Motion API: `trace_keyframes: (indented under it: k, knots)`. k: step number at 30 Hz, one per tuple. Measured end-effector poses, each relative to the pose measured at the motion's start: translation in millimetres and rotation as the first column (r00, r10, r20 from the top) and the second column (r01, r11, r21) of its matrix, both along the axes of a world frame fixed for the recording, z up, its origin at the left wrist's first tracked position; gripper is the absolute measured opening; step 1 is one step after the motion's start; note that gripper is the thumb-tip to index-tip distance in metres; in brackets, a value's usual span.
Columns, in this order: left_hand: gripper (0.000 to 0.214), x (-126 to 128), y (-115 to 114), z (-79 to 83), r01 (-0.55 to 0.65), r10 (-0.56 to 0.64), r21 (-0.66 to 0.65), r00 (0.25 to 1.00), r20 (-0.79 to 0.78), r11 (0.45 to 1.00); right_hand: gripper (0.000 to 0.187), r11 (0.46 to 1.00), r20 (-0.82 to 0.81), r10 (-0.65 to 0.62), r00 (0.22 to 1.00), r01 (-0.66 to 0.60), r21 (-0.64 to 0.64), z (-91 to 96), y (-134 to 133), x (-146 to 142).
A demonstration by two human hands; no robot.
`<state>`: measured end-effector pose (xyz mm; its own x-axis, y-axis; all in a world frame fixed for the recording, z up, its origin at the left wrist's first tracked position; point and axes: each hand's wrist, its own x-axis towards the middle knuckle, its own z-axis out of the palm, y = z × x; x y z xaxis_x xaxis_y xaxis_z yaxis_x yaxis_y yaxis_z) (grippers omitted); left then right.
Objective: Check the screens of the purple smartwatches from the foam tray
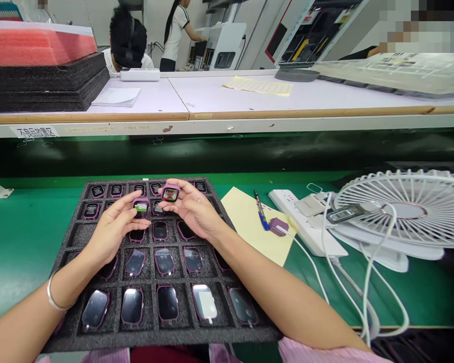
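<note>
A black foam tray [109, 339] with rows of square compartments lies before me, holding several purple-framed smartwatch bodies without straps. Between the thumb and fingers of my left hand [115, 227] is a purple smartwatch [141, 207], its screen lit with green and white. My right hand [192, 206] grips a second purple smartwatch [170, 193] by its edges, slightly higher, with a coloured picture on its display. Both are over the upper half of the tray. Some watches in the far rows show white text on dark screens; those in the near rows are dark, one [205, 301] reflecting light.
Right of the tray are a yellow sheet [245, 222], a blue pen [262, 212], a purple charger puck [279, 227], a white power strip [306, 222] with trailing cables, and a white fan [412, 212]. A raised shelf [196, 96] crosses behind, bearing foam stacks [41, 75]. Two people are beyond.
</note>
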<state>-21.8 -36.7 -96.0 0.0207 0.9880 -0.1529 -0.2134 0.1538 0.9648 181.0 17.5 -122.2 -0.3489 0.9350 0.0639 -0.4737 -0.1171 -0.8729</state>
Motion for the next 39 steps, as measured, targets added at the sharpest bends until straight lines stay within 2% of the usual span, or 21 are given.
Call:
trace_keyframes:
  k: [8, 26, 39]
  knots:
    - [0.051, -1.0, 0.8, -2.4, 0.003, -0.003, 0.017, 1.000, 0.006, 1.000, 0.035, 1.000, -0.055, 0.003, 0.998, -0.004, -0.025, 2.5, 10.4, 6.2]
    - [0.052, -2.6, 4.3, -4.3, 0.001, 0.000, 0.020, 1.000, -0.014, 1.000, 0.037, 0.999, -0.090, -0.033, 0.995, 0.034, 0.008, -1.2, 14.8, 9.4]
    - [0.051, -3.7, 4.4, -6.9, 0.004, -0.004, 0.022, 1.000, -0.004, 1.000, 0.036, 1.000, -0.111, -0.012, 0.994, 0.014, 0.023, -4.9, 16.3, 10.0]
